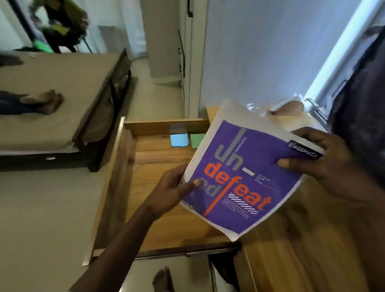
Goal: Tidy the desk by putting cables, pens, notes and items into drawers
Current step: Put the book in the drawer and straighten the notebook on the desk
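Observation:
A purple notebook [241, 176] with orange and grey lettering is held tilted over the right side of an open wooden drawer [148, 169]. My left hand [171, 191] grips its left edge, thumb on the cover. My right hand [326, 162] holds its right edge near a black label. Inside the drawer, at the far end, lie a light blue pad [180, 140] and a green note [197, 140]. The notebook hides part of the drawer floor and the desk [290, 241].
A bed [53, 103] stands left of the drawer, with someone's feet on it. Another person sits far off at the upper left. A wardrobe [171, 36] stands behind. On the desk's far end lie a plastic wrapper and a striped object [289, 108]. My foot shows below.

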